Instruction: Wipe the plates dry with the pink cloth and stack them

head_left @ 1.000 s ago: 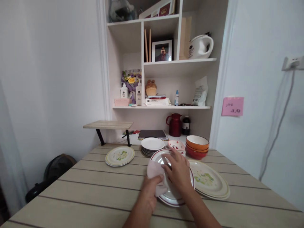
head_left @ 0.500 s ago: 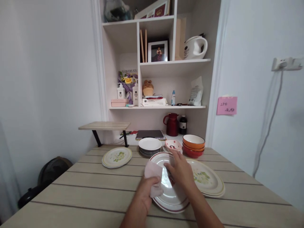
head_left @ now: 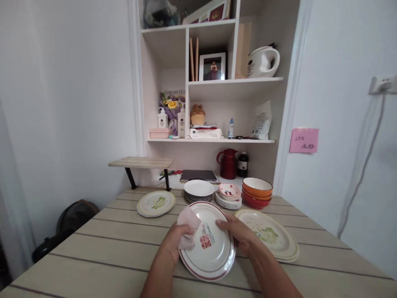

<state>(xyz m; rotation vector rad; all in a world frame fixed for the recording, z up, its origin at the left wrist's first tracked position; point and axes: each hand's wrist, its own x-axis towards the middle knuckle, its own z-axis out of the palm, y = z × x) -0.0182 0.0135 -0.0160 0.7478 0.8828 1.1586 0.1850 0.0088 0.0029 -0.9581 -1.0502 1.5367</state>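
Observation:
Between my hands is a white plate (head_left: 214,258) with dark red rim lines and a red printed mark in its middle, tilted over the table. My left hand (head_left: 174,242) is closed on a pale pink cloth (head_left: 189,219), which is folded over the plate's left edge, thumb on top. At the right edge my right hand (head_left: 240,234) grips the rim, its thumb on the upper face and its fingers hidden beneath. Just right of that hand lies a stack of oval plates (head_left: 287,238) with a green floral print.
Behind are dark-sided white plates (head_left: 199,188), small white plates under a pink patterned bowl (head_left: 229,191), and stacked orange and red bowls (head_left: 257,192). Floral plates (head_left: 156,203) lie at left beside a small raised shelf (head_left: 141,162). A red jug (head_left: 228,164) stands at the back.
My right hand has moved from over the plate's face to its right rim, uncovering the red mark. The plate, cloth and left hand have shifted slightly left.

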